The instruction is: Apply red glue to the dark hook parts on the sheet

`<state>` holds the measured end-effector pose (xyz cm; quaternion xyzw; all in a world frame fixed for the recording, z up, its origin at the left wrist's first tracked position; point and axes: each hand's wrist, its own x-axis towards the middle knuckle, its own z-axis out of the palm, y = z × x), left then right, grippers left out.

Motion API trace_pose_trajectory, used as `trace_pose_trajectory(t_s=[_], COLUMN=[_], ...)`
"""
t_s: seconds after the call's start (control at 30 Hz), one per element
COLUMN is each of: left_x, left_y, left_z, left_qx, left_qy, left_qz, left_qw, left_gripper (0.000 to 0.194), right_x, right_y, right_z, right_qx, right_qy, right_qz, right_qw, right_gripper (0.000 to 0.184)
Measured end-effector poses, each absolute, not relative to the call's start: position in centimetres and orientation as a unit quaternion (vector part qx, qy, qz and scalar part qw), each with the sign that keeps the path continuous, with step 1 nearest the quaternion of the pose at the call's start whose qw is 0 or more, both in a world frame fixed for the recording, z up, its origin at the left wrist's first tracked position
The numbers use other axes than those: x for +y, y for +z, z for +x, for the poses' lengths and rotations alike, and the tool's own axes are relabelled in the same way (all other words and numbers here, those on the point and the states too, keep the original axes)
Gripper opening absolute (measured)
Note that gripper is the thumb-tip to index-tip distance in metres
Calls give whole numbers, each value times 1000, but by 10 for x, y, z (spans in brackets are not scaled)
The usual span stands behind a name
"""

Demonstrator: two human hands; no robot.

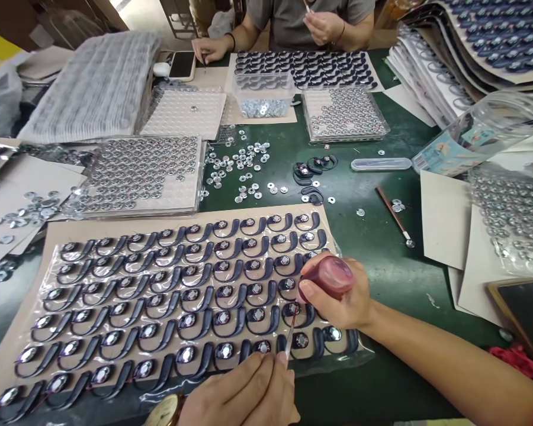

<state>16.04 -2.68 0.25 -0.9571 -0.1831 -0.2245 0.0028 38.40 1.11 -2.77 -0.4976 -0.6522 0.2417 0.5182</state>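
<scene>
Your left hand point(242, 393) pinches a thin pale tool point(289, 342) between its fingers, the tool's long axis pointing from the near edge of the bench point(373, 248) toward its far edge. Its red tip meets or hovers over a disc-topped hooked piece point(288, 310), just beyond those fingers. Your right hand point(355, 302), fingers wrapped around a rounded pink container point(331, 277), looks nearer that piece.

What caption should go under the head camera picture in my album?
Left hand with a thin tool, right hand with a pink bottle, over rows of dark hooked pieces.
</scene>
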Motion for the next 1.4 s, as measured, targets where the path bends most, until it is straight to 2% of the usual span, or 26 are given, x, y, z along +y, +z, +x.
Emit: trace_pose_trajectory(t_s=[0.23, 0.57, 0.9, 1.1, 1.27, 1.4], left_x=[-22, -10, 3, 9, 6, -4], left_y=[9, 19, 16, 15, 12, 15], left_z=[160, 161, 157, 149, 150, 156], left_qx=[-177, -190, -207, -244, -241, -184], left_qy=[-216, -233, -294, -274, -289, -271], left_qz=[-960, -951, -916, -899, -898, -938], left_qw=[-34, -67, -179, -241, -229, -116], left_gripper=[16, 19, 23, 24, 23, 20], right_x=[10, 9, 9, 9, 7, 15], right_y=[-26, -26, -25, -22, -19, -15], right_z=[386, 385, 384, 381, 386, 397], right_qx=[-654, -644, -659, -670, -611, -562], right_qy=[260, 276, 268, 263, 355, 420], right_qz=[-505, -495, -485, -458, -452, -470], right_qw=[499, 514, 508, 522, 544, 536], right_gripper=[21, 22, 22, 9, 10, 16])
